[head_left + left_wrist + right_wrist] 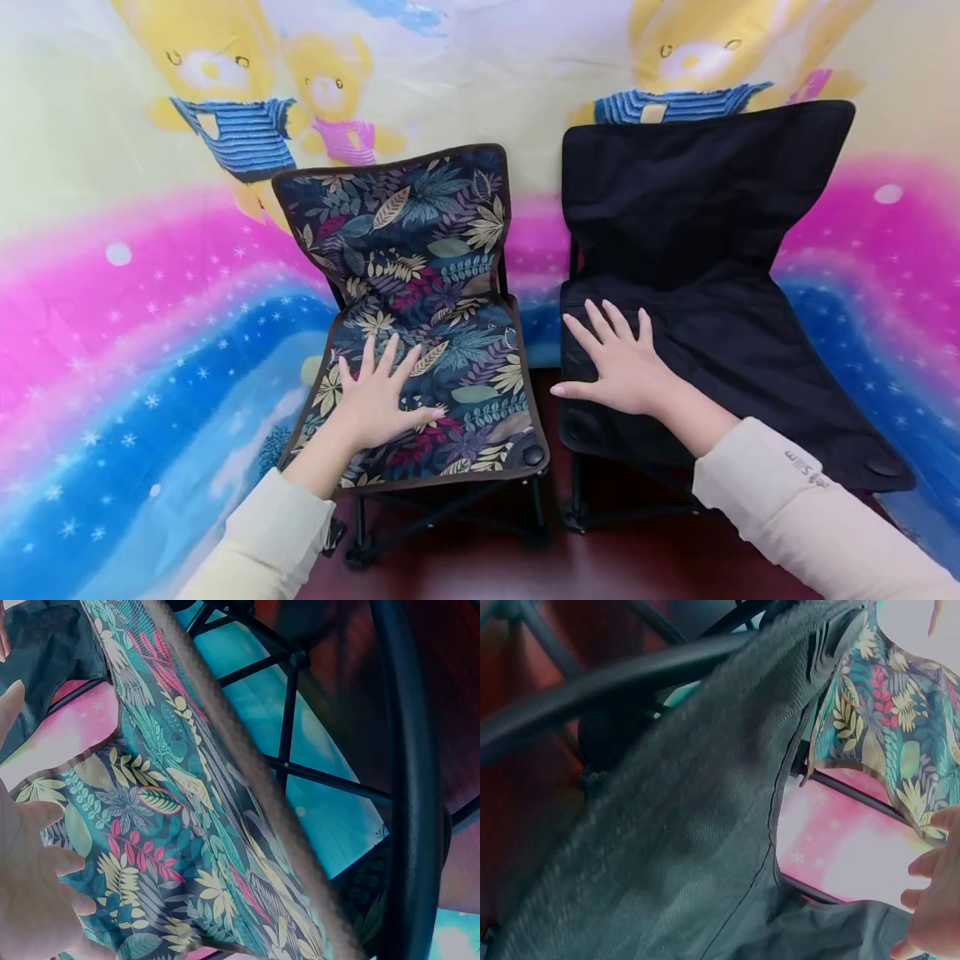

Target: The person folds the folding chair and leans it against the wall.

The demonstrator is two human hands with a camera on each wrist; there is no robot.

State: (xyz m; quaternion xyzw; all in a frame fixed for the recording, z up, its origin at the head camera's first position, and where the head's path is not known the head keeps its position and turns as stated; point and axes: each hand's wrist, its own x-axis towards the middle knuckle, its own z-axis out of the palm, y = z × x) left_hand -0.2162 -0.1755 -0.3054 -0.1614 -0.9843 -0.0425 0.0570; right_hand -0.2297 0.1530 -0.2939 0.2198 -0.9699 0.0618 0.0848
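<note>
Two folding chairs stand side by side in the head view: a leaf-patterned one (450,350) on the left and a plain black one (720,333) on the right. My left hand (378,404) is spread over the patterned seat, fingers apart. Above the left part of the black seat, my right hand (622,367) is spread the same way. Neither hand holds anything; whether they touch the fabric I cannot tell. In the left wrist view, the left hand (45,877) shows at the left edge. The right hand (937,892) appears at the right edge of the right wrist view.
Behind the chairs hangs a printed backdrop (67,208) with cartoon bears, pink and blue bands and snowflakes. Black tubular legs (442,521) stand under the patterned seat on a dark red floor (450,575). A narrow gap separates the two seats.
</note>
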